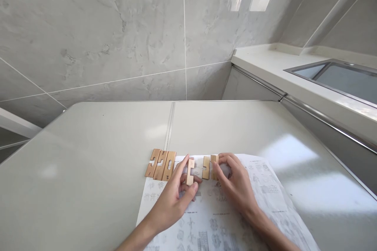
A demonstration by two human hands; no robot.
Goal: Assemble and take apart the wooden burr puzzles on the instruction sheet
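My left hand grips a notched wooden puzzle piece between thumb and fingers, its pale face turned up with a faint mark on it. My right hand closes thumb and fingertips on another wooden block, partly covered by the fingers. Between the hands, a notched wooden piece lies on the printed sheet. To the left, three flat wooden pieces lie side by side: a notched one marked 1, a notched one marked 3 and a slotted one marked 2.
The sheet, printed with small diagrams, lies on a glossy white table with a seam. A grey tiled wall rises behind. At the right stands a white counter with a metal-framed sink.
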